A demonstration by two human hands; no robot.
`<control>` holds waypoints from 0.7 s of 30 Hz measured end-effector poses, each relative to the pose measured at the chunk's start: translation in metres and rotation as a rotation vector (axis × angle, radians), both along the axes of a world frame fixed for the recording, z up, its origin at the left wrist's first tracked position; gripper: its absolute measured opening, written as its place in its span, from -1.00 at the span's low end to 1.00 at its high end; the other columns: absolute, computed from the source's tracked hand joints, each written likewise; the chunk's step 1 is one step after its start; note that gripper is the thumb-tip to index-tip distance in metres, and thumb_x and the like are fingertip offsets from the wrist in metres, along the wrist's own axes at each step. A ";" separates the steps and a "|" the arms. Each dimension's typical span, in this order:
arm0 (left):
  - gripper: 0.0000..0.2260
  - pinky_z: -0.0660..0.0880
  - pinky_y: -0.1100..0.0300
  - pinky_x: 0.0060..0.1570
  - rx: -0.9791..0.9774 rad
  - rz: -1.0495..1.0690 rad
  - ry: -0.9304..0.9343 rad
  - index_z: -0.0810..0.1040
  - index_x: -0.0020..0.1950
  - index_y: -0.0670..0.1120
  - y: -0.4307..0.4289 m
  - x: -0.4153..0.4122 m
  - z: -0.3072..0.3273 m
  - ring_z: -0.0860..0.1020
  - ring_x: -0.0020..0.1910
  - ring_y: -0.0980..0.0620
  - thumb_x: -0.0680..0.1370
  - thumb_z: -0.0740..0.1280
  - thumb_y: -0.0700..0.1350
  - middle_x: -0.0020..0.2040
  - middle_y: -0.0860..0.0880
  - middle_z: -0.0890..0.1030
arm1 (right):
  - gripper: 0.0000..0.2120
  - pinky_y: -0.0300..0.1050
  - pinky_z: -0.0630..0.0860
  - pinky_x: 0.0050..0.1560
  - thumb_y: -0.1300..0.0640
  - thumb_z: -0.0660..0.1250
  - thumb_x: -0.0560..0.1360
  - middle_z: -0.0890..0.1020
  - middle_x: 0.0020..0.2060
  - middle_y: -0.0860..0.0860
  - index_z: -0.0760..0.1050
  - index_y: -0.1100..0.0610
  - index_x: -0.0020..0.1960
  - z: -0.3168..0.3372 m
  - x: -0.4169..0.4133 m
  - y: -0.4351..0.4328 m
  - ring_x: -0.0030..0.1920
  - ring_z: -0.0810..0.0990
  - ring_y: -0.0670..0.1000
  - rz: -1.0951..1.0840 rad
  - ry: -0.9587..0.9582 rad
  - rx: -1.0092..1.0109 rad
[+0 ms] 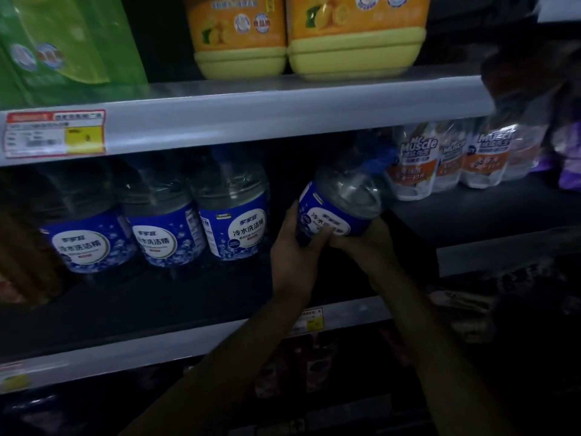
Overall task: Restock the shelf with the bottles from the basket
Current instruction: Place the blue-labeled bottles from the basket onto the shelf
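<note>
You are holding the blue-labelled bottle tilted, neck leaning away toward the shelf's back, left hand gripping its base, right hand cupping it underneath. Left of your hands, three matching bottles are standing. The tilted neck is probably risking a knock against the upper shelf edge.

The dark middle shelf carries three blue-labelled bottles standing upright in a row at nine o'clock, touching side by side. At two o'clock, white refill pouches stand packed together. On the grey upper shelf, two orange-and-yellow jugs sit at twelve o'clock.
</note>
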State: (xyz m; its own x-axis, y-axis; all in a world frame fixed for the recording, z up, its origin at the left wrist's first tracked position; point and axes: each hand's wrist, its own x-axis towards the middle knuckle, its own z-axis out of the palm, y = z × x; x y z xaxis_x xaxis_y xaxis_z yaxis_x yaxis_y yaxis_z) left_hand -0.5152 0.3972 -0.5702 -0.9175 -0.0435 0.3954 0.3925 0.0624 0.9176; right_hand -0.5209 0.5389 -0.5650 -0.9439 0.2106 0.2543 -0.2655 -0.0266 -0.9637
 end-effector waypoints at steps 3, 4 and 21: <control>-0.41 0.54 -0.03 0.36 0.002 -0.014 -0.014 0.35 0.59 0.05 0.003 -0.014 -0.001 0.58 0.34 0.12 0.60 0.47 -0.06 0.39 0.05 0.60 | -0.29 -0.05 0.67 0.10 0.37 0.65 0.25 0.71 0.13 -0.01 0.52 0.09 0.35 -0.003 -0.012 -0.008 0.11 0.70 -0.05 -0.073 -0.014 0.001; -0.41 0.54 -0.04 0.36 0.002 -0.016 -0.018 0.34 0.60 0.05 0.003 -0.019 -0.003 0.58 0.34 0.11 0.60 0.46 -0.05 0.39 0.05 0.60 | -0.28 0.01 0.67 0.12 0.33 0.66 0.24 0.71 0.13 -0.02 0.51 0.07 0.34 -0.005 -0.016 -0.010 0.11 0.70 -0.05 -0.092 -0.018 0.006; -0.38 0.39 0.05 0.47 -0.080 0.101 -0.256 0.18 0.67 0.09 0.007 -0.071 -0.017 0.45 0.47 -0.03 0.65 0.33 0.11 0.51 -0.02 0.49 | -0.41 0.07 0.59 0.27 0.20 0.56 0.38 0.68 0.17 -0.07 0.53 -0.02 0.38 -0.021 -0.072 -0.037 0.18 0.65 -0.06 -0.159 -0.033 0.060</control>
State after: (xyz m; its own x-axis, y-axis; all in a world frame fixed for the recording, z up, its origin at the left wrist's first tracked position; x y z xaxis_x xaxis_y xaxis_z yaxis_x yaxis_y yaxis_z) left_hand -0.5859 0.4046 -0.5870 -0.9805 -0.1178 0.1573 0.1367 0.1657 0.9766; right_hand -0.5931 0.5024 -0.5860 -0.9081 0.3430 0.2404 -0.2302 0.0707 -0.9706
